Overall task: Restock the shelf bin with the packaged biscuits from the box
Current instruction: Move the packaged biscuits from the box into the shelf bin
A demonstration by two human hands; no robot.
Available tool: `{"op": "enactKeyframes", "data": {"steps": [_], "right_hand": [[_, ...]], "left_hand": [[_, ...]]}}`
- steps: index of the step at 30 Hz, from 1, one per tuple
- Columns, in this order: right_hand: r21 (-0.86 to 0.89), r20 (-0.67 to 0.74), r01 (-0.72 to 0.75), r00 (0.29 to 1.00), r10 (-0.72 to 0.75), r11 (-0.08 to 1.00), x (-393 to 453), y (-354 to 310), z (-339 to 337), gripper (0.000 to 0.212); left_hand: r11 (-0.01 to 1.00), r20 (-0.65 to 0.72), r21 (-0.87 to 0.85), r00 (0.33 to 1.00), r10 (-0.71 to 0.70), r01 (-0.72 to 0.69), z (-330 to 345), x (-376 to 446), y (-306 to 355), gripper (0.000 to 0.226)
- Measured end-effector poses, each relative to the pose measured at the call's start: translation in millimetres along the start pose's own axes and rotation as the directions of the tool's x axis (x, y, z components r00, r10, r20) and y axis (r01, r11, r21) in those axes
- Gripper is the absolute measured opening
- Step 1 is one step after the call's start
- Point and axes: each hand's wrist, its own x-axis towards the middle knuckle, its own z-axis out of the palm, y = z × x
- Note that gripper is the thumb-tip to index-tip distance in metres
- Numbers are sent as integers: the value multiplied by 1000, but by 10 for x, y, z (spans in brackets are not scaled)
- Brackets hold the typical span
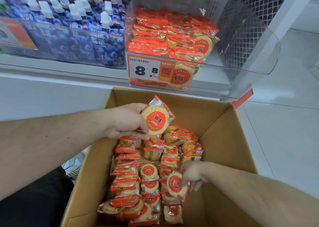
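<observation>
Two rice-cracker packets in hand: one (pixel 158 119) held up at centre frame, above the far end of the cardboard box (pixel 222 140), gripped by the left hand (pixel 126 121) with thumb over the near edge and fingers curled beneath; another (pixel 176 184) at lower right, pinched at its right edge by the right hand (pixel 193 174), low among the stock. Dozens more packets (pixel 136 175) stood on edge in rows across the box floor, filling the left and middle and leaving bare cardboard along the right wall. Above, at upper centre, sat the clear shelf bin (pixel 250 57), piled with the same red-and-gold packets behind a price label (pixel 146 70) and with room left on its right side. To the upper left, blueberry jelly pouches (pixel 96 35) filled a neighbouring bin. Probably very light per packet, so easily lifted with one hand. Glossy film wrapper, likely slippery and crinkly, so better gripped across the round cracker than by the crimped seal ends. Crackers inside judged stiff but brittle, liable to snap if squeezed hard or dropped from height into the bin. Best laid in gently, flat or on edge like those already there, starting from the emptier right side.
</observation>
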Motion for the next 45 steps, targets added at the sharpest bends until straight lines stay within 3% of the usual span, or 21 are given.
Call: {"op": "enactKeyframes", "data": {"steps": [6,12,17,25,29,34,39,43,45], "right_hand": [[383,-153,218,973,-171,898,-969,32,-712,28],[561,-297,456,890,-345,691,-1700,36,-892,33],[572,-389,575,818,-423,585,-1939,11,-888,49],[531,-488,684,729,-480,501,-2184,-50,-909,47],[475,-507,740,673,-538,476,-2194,-99,-926,76],[439,-531,775,632,-564,455,-2149,-289,-837,45],[389,-560,770,634,-534,506,-2077,-442,-731,40],[396,-541,741,666,-514,542,-2067,-494,-677,35],[398,-530,729,678,-509,558,-2055,-527,-640,38]], "left_hand": [[995,-44,-50,996,81,-83,-25,-120,132,45],[984,-54,-58,985,166,-169,-56,-291,243,40],[966,-109,-23,961,255,-259,-55,-433,356,36],[927,-201,28,907,371,-373,-30,-527,523,21],[943,-167,70,928,332,-324,35,-473,543,18],[954,-165,85,940,299,-288,230,-411,548,13],[982,-121,35,974,189,-186,347,-380,560,23],[981,-174,-138,978,112,-137,362,-372,567,33],[982,-114,-136,987,115,-130,382,-427,597,40]]}}
